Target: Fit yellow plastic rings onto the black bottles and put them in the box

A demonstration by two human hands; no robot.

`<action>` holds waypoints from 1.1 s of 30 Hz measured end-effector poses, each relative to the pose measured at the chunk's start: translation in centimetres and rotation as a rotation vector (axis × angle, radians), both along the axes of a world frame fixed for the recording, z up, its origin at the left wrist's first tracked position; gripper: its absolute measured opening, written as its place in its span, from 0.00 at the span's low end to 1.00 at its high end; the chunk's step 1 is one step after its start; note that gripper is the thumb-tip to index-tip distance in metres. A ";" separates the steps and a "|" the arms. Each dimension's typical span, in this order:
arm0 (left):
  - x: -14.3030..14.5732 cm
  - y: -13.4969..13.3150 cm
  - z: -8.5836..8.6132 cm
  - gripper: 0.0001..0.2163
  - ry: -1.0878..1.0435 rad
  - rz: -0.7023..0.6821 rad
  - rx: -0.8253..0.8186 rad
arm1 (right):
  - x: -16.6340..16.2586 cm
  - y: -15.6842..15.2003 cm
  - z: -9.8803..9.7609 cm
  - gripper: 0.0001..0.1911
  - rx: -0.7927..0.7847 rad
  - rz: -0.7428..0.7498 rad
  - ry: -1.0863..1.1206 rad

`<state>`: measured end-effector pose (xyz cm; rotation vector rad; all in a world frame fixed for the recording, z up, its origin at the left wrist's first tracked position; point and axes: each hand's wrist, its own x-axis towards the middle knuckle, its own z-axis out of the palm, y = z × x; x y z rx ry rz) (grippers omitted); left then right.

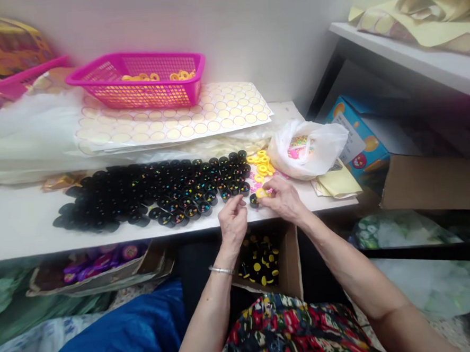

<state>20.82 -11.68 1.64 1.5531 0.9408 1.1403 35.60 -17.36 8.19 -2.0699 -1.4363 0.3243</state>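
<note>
Pinched in the right grip (pixel 286 198): a small yellow piece (pixel 261 193), just above the front part of the white surface (pixel 18 221). Thumb and fingers only as far apart as the piece. Close by on the left, one little black cup (pixel 254 200); cannot tell about touching. On the other side of that cup, the left grip (pixel 233 221), narrow, with fingers curled and thumb near the fingertips. Cannot tell about anything tiny inside.

Just behind the yellow piece, tiny pink bits (pixel 255 185), then a little heap of yellow rings (pixel 263 168). Right of the heap, a white plastic bag (pixel 328 143), open on top, with lots of bright bits inside. To the left, a big crowd of black cups (pixel 140 187), many with colored specks inside. Farther back, sheets with rows of ovals (pixel 231 114), and on top, a pink basket (pixel 135 100) with more yellow rings. Below the surface, between the arms, a cardboard box (pixel 291 265) with black and yellow pieces.
</note>
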 end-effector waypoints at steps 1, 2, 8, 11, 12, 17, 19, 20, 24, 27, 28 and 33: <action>0.0 -0.1 0.2 0.11 -0.044 0.004 -0.068 | -0.5 -0.2 0.0 0.13 -0.032 0.036 0.026; 0.1 -0.1 0.4 0.11 -0.084 0.002 -0.144 | -0.9 -0.3 0.1 0.12 -0.062 0.056 0.033; 0.8 -0.2 1.1 0.11 -0.165 -0.018 -0.374 | -2.0 0.3 0.9 0.10 -0.121 0.134 -0.152; 1.0 0.0 1.0 0.13 -0.150 -0.019 -0.388 | -1.4 0.3 1.0 0.11 -0.116 0.080 -0.131; 1.0 0.0 0.9 0.13 -0.139 -0.015 -0.390 | -1.0 0.1 0.9 0.12 -0.116 0.022 -0.110; 0.9 0.0 0.5 0.11 -0.076 -0.003 -0.267 | 1.6 -1.3 0.0 0.12 -0.281 -0.156 -0.098; 1.0 0.0 0.4 0.11 -0.039 -0.010 -0.181 | 2.5 -1.8 -0.3 0.11 -0.353 -0.119 -0.120; 1.0 0.0 0.3 0.12 -0.012 -0.016 -0.140 | 2.7 -1.9 -0.4 0.12 -0.372 -0.100 -0.133; 1.4 -0.1 -0.1 0.17 0.083 -0.039 -0.014 | 2.8 -1.6 -0.7 0.14 -0.297 -0.050 -0.160; 1.7 -0.2 -0.4 0.17 0.106 -0.042 0.034 | 2.3 -0.7 -0.9 0.11 -0.215 0.051 -0.198; 1.7 -0.2 -0.4 0.16 0.109 -0.043 0.041 | 2.1 -0.4 -1.0 0.10 -0.215 0.089 -0.222; 1.7 -0.3 -0.5 0.15 0.119 -0.055 0.053 | 1.3 0.6 -1.8 0.11 -0.266 0.124 -0.356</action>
